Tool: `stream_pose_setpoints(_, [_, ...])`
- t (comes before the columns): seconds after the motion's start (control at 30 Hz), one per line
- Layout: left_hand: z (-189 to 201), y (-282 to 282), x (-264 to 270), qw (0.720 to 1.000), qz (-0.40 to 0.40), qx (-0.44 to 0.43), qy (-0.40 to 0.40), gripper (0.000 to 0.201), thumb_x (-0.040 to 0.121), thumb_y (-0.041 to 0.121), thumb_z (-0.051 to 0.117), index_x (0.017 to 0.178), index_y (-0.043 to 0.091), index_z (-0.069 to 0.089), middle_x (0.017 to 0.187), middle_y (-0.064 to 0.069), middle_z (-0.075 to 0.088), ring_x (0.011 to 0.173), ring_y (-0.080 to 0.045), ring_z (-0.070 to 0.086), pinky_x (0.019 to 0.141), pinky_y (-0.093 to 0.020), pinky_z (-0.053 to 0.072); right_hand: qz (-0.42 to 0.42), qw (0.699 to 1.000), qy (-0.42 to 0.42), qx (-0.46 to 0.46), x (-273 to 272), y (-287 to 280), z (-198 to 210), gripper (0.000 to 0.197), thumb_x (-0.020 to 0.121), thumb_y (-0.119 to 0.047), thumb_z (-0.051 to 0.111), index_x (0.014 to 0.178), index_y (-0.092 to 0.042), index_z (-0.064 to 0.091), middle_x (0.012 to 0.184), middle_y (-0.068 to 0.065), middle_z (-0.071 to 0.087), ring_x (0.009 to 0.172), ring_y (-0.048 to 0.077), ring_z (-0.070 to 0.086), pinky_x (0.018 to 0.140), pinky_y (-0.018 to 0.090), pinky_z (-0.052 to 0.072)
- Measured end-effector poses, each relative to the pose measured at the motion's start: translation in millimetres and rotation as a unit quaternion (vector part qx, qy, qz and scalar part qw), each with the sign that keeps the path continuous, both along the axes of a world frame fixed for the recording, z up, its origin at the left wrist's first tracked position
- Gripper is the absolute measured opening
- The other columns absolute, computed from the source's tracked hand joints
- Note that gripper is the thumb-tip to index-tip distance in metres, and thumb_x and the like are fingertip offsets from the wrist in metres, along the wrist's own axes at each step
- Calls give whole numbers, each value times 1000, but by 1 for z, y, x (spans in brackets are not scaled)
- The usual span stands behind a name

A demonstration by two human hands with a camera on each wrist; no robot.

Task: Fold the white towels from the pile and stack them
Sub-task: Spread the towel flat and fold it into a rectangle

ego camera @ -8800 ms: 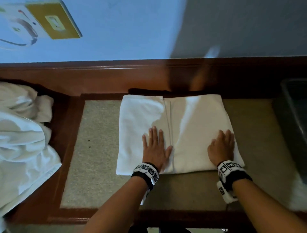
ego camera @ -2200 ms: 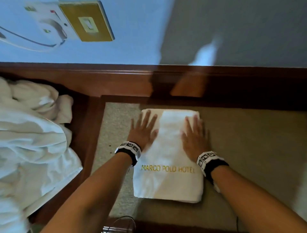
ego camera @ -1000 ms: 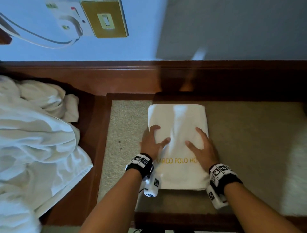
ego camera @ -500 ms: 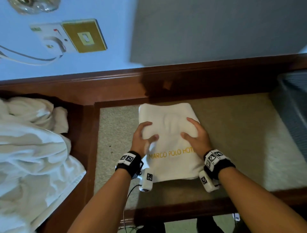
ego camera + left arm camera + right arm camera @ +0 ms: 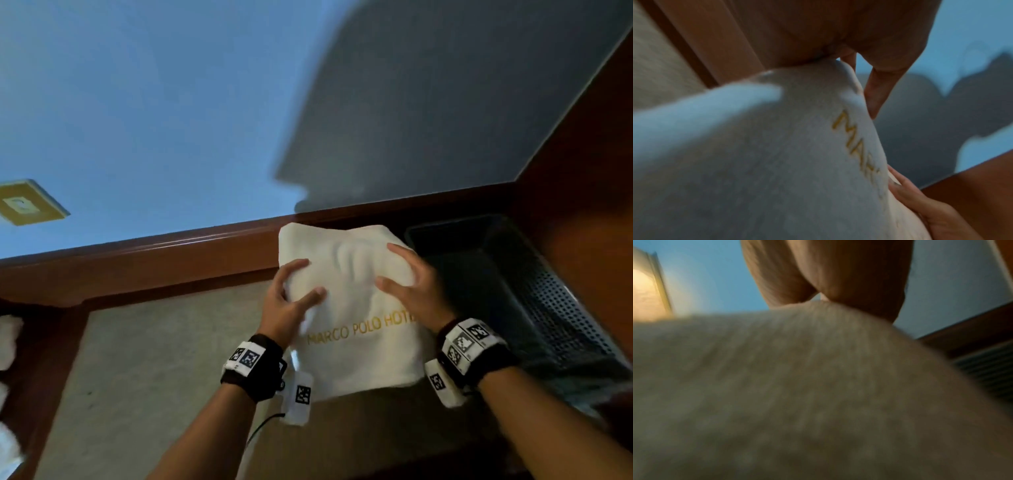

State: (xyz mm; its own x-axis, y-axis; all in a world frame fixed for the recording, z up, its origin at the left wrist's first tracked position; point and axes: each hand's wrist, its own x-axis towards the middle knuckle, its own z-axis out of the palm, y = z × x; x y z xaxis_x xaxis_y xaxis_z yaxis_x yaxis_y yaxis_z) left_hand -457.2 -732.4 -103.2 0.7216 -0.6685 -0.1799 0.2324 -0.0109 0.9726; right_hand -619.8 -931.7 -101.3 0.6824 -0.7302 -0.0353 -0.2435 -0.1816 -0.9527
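Observation:
A folded white towel (image 5: 356,308) with gold "MARCO POLO HOTEL" lettering is lifted off the counter, held between both hands. My left hand (image 5: 291,301) grips its left edge, thumb on top and fingers underneath. My right hand (image 5: 411,291) grips the right edge the same way. The towel (image 5: 777,162) fills the left wrist view, with my left thumb on its top and the right hand's fingers (image 5: 920,199) at its far side. In the right wrist view the towel (image 5: 797,394) is a blur below my palm. A corner of the unfolded white towel pile (image 5: 8,342) shows at the far left.
A dark perforated basket (image 5: 534,308) stands on the counter right beside the towel, against a brown wooden side panel (image 5: 582,192). The beige counter mat (image 5: 154,377) lies below and left of my hands. A wooden back ledge (image 5: 154,260) runs under the blue wall.
Both hands went from pressing the folded towel flat to gripping its sides. They have lifted it off the mat and carried it right, toward the dark basket. The view swung right.

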Motion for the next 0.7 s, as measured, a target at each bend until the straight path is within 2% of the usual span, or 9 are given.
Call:
stream_pose_setpoints(0.1, [18,-68,-37,1000,-7,-15,-13,54,79,4,85,125,25,66,126,-6,66,106,-28,71,84,-48,63,-25,999,-3,-38,-42,-64,24,64,78,-17,86,133,-35,60,134,-4,62,119,11,61,104,38,51])
stream_pose_setpoints(0.2, [23,-140,-78,999,-28,-31,-14,54,79,5,86,125,24,66,126,-8,66,105,-28,71,82,-46,63,-52,997,13,-58,-89,-128,39,63,70,-36,86,127,-48,61,131,-8,64,118,10,63,104,39,52])
stream_pose_setpoints(0.27, [21,-183,-105,999,-43,-28,-8,54,80,5,85,125,25,65,126,-7,66,103,-23,72,80,-43,63,-67,995,33,-61,-119,-167,40,62,66,-42,84,122,-55,60,130,-9,65,117,11,63,103,40,52])
stream_pose_setpoints(0.33, [16,-218,-128,998,-54,-25,1,53,81,3,84,126,22,63,123,-5,66,98,-17,72,79,-40,63,-74,995,44,-56,-141,-198,35,62,70,-32,87,124,-50,60,129,-5,65,115,14,64,102,41,53])
stream_pose_setpoints(0.4, [7,-245,-148,998,-60,-15,12,52,82,5,83,126,23,62,122,-5,66,99,-21,72,79,-43,64,-74,995,57,-45,-157,-224,25,63,76,-17,87,130,-37,61,128,-1,65,113,17,64,101,41,53])
stream_pose_setpoints(0.5, [-17,-272,-171,998,-58,21,1,51,83,12,84,124,29,59,120,-5,65,101,-26,71,81,-49,63,-66,993,90,-29,-175,-258,1,64,77,-11,86,134,-29,60,130,1,63,117,17,62,105,39,50])
stream_pose_setpoints(0.6, [-49,-290,-189,988,-107,113,-26,53,85,23,78,125,41,49,127,-10,63,102,-29,70,86,-52,62,-35,988,148,15,-191,-286,-32,73,77,-14,86,141,-33,54,137,4,60,126,21,58,110,42,46])
stream_pose_setpoints(0.63, [-58,-295,-193,973,-140,177,-41,56,87,24,74,131,42,44,132,-12,59,105,-31,68,90,-50,60,-10,979,202,20,-196,-293,-44,80,79,-15,84,148,-29,46,144,6,55,132,23,53,112,39,43])
stream_pose_setpoints(0.7, [-74,-302,-198,916,-214,331,-78,66,92,24,67,149,33,35,148,-17,41,119,-38,59,98,-44,56,48,935,351,-16,-204,-298,-68,95,86,-26,79,160,-22,20,159,11,35,145,27,36,118,36,31])
